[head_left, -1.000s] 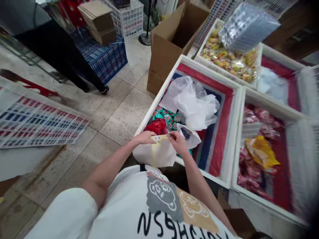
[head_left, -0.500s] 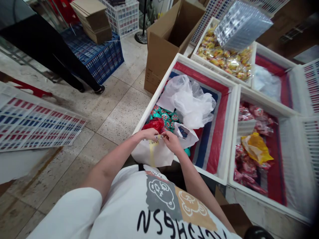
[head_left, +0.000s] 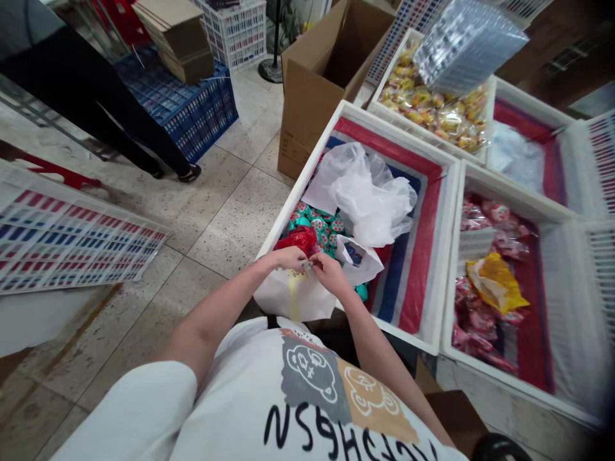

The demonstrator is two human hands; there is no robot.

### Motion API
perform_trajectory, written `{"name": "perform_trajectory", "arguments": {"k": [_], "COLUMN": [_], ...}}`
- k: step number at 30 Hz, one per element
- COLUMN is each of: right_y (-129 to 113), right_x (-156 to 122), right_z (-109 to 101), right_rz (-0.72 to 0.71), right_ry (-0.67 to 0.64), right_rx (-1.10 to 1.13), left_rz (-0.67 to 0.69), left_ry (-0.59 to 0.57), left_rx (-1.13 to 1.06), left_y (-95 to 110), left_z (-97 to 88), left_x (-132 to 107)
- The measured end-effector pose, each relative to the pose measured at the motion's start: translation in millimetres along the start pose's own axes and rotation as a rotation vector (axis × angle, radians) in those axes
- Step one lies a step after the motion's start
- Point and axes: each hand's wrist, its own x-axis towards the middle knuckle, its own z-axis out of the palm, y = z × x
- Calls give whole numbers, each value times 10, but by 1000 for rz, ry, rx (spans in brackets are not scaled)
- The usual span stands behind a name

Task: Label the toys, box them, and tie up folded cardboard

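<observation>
The white bag (head_left: 314, 298) hangs at the near left corner of the striped-lined bin (head_left: 444, 256), between that bin and the wearer's shirt (head_left: 230, 390), with its upper edge brought up under both hands. The left hand (head_left: 288, 258) pinches that edge narrowly from one side and the right hand (head_left: 329, 272) comes in from the other, their fingertips nearly meeting over a small greyish bit too tiny to make out; whether both hands grip that bit or only one, I cannot tell. Pinching at two neighbouring spots probably keeps the edge steady for fine fingerwork, and holding it close to the body lets the forearms bend in easily. The bag's long axis runs side to side, across the wearer's front; its held edge points toward the bin and its loose edge toward the shirt, while a yellow strip (head_left: 293, 298) runs down it from the fingers to the shirt side. Inside the bin, just past the hands, lie a red crumpled bag (head_left: 300, 239) and green wrapped pieces (head_left: 319, 224) — gathered toward its left side, likely within easy reach. Thin white plastic bags (head_left: 369, 198) lie partly over those pieces, and a white piece with a dark opening (head_left: 365, 266) sits just right of the right hand, within the bin's near part.
</observation>
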Motion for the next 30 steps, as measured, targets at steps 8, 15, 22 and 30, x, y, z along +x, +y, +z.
{"name": "perform_trajectory", "arguments": {"k": [8, 15, 22, 30], "right_y": [10, -10, 2, -8], "right_x": [5, -1, 4, 1], "right_z": [16, 6, 13, 29], "right_rz": [8, 30, 42, 56], "right_ry": [11, 6, 9, 19], "right_rx": [-6, -16, -51, -75], "left_rz": [5, 21, 26, 39], "left_ry": [-6, -6, -1, 4], "left_rx": [-16, -2, -3, -26], "left_y": [22, 26, 3, 25], "left_z": [-1, -8, 7, 2], "left_x": [-15, -17, 21, -2]}}
